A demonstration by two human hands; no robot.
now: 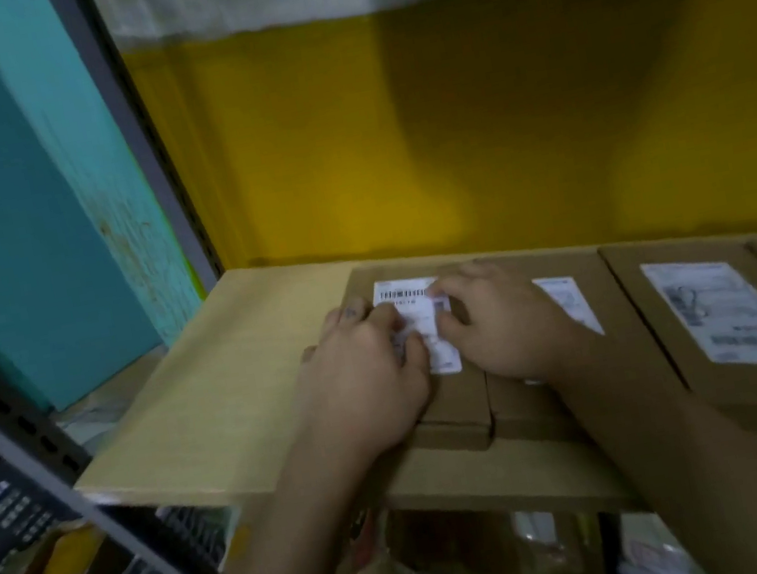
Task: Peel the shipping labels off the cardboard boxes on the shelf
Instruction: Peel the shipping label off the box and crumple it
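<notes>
Label [423, 324] sits flat on leftmost box [456, 404] top, far-left half; thin paper, likely tears, so lift a corner and peel low; left hand [361, 375] and right hand [497, 322] press it, fingertips together; pinch unclear.

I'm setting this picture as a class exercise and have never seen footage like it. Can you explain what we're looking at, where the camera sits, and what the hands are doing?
The single picture comes from a camera worn on a person's head, looking down at their own bare hands; there is no machine. The left hand and right hand press on a white shipping label stuck to the leftmost cardboard box on a wooden shelf. To the right, another box carries its own label. Blur hides whether a corner is pinched.
</notes>
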